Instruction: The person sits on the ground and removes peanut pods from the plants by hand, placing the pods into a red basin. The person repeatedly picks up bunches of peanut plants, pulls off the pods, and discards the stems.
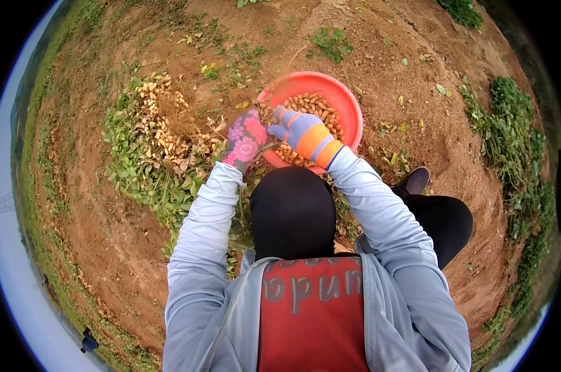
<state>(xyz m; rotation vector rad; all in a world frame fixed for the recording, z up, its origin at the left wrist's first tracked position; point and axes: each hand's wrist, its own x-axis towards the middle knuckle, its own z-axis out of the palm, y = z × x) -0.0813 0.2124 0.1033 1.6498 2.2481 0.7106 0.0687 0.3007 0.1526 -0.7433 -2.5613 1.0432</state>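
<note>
A red plastic basin (352,111) stands on the soil before me, with many unshelled peanuts (315,106) in it. My left hand (246,139), in a floral glove, is closed around the stems of a peanut plant (267,146) at the basin's left rim. Over the basin is my right hand (303,132), in a purple and orange striped glove, its fingers bent at the plant's roots; whether they grip a peanut is hidden. To the left lies a heap of pulled peanut plants (141,172) with pale pods (169,139) and roots on top.
Leafy plants (508,121) lie in a row at the right. A small green plant (331,44) grows beyond the basin. My shoe (417,180) rests on the soil right of the basin. A distant person (89,342) shows at the lower left.
</note>
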